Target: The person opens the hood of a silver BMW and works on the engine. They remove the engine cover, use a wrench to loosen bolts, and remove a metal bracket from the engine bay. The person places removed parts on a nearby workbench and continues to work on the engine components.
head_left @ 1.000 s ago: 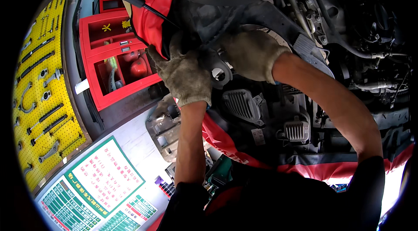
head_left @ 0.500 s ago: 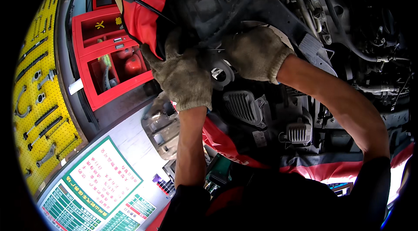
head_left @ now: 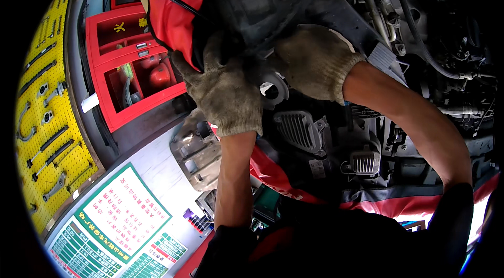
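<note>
Both my hands wear grey-brown knitted gloves and work inside a car's engine bay. My left hand (head_left: 224, 92) lies on its dark edge beside the red cover (head_left: 181, 10). Two of its fingers are stretched apart; the others vanish into shadow. Farther right, my right hand (head_left: 317, 65) is closed, its curled fingertips hidden, so what it grips cannot be made out. Between and just below the hands sits a grey ring-shaped part (head_left: 281, 91) with a bright opening. A grey finned housing (head_left: 296, 130) lies nearer to me.
Hoses and metal pipes (head_left: 462, 111) fill the engine bay at right. A thin black strut (head_left: 181, 1) crosses at upper left. Beyond the car stand a red cabinet (head_left: 113, 115) with extinguishers, a yellow pegboard (head_left: 39, 136) of parts and a printed board (head_left: 126, 215).
The view has shifted slightly. My right hand has turned a little and its wrist sits farther right. A thin metal rod seen between the hands before no longer shows.
</note>
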Available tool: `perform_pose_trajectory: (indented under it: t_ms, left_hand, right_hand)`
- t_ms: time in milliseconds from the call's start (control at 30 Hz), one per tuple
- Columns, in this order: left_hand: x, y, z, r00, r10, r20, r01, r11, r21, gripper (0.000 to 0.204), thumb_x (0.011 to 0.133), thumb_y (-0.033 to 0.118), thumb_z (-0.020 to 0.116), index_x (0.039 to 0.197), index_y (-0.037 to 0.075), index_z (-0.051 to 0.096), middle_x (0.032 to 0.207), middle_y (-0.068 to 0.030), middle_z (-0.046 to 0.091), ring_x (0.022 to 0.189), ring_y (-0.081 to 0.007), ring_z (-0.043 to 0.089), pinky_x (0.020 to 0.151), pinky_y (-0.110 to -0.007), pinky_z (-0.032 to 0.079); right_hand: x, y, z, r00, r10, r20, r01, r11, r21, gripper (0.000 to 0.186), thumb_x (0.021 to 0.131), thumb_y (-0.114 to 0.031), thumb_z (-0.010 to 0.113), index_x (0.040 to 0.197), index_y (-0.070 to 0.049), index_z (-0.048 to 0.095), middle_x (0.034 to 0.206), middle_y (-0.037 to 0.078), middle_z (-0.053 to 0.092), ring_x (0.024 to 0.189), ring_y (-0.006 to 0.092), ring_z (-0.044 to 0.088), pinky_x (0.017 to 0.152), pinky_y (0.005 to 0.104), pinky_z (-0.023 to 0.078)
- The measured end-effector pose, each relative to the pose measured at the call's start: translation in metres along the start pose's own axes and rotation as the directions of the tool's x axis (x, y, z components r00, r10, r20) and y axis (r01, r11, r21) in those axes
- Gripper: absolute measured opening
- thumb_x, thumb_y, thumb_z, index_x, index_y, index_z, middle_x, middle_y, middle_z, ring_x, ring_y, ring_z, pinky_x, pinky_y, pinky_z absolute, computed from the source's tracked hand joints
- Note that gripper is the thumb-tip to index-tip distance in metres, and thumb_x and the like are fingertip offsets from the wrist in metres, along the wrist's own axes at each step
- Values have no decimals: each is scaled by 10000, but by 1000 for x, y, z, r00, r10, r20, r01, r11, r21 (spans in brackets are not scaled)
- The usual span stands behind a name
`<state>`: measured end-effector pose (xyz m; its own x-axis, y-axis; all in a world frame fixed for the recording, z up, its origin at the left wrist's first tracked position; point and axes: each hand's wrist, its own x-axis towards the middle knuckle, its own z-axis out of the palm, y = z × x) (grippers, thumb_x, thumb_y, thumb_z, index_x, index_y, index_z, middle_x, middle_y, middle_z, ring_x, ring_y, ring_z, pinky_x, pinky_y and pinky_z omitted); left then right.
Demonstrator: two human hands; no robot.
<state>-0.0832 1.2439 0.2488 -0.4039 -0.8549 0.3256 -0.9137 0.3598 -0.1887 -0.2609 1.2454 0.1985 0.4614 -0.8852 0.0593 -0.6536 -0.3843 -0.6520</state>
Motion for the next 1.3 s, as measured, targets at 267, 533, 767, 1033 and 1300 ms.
perform_pose_trajectory:
  t_ms: [267, 533, 767, 1033, 1300]
  left_hand:
    - [-2, 0, 0, 1000, 20, 2, -20, 1000, -1, 132, 751, 218, 727, 844, 167, 806, 1290, -37, 686, 1209, -355, 613, 1252, -591, 221]
    - [-8, 8, -9, 998, 68, 14, -68, 998, -8, 132, 743, 228, 737, 834, 162, 805, 1270, -45, 695, 1181, -349, 631, 1255, -599, 208]
    - [-4, 6, -8, 997, 70, 32, -70, 998, -2, 134, 735, 237, 746, 826, 157, 804, 1251, -53, 703, 1156, -344, 646, 1258, -605, 196]
    - [4, 1, -2, 994, 107, -9, -107, 994, -8, 145, 725, 267, 763, 804, 153, 803, 1223, -75, 709, 1137, -319, 660, 1264, -624, 164]
    - [1, 1, -3, 997, 79, 12, -79, 996, 37, 151, 732, 254, 750, 799, 131, 806, 1204, -83, 716, 1121, -311, 670, 1271, -620, 153]
  right_hand:
    - [-10, -15, -1, 993, 116, 13, -114, 989, -98, 161, 872, -196, 667, 843, -85, 780, 806, 147, 757, 742, 289, 760, 673, 435, 616]
    - [-16, -4, 13, 971, 103, -213, -89, 993, 74, 171, 878, -246, 693, 854, -89, 757, 776, 142, 743, 699, 288, 748, 613, 429, 601]
    - [-17, 11, 28, 978, 20, -206, -28, 999, -35, 230, 915, -279, 683, 1008, -69, 694, 758, 121, 722, 759, 266, 757, 606, 417, 598]
    - [-16, 20, 36, 970, -69, -233, 40, 991, -129, 254, 963, -285, 630, 1076, -59, 651, 860, 140, 712, 795, 278, 742, 713, 455, 594]
    - [-17, 20, 40, 979, -66, -190, 33, 985, -171, 254, 948, -286, 632, 1074, -67, 652, 885, 130, 711, 820, 275, 741, 738, 479, 592]
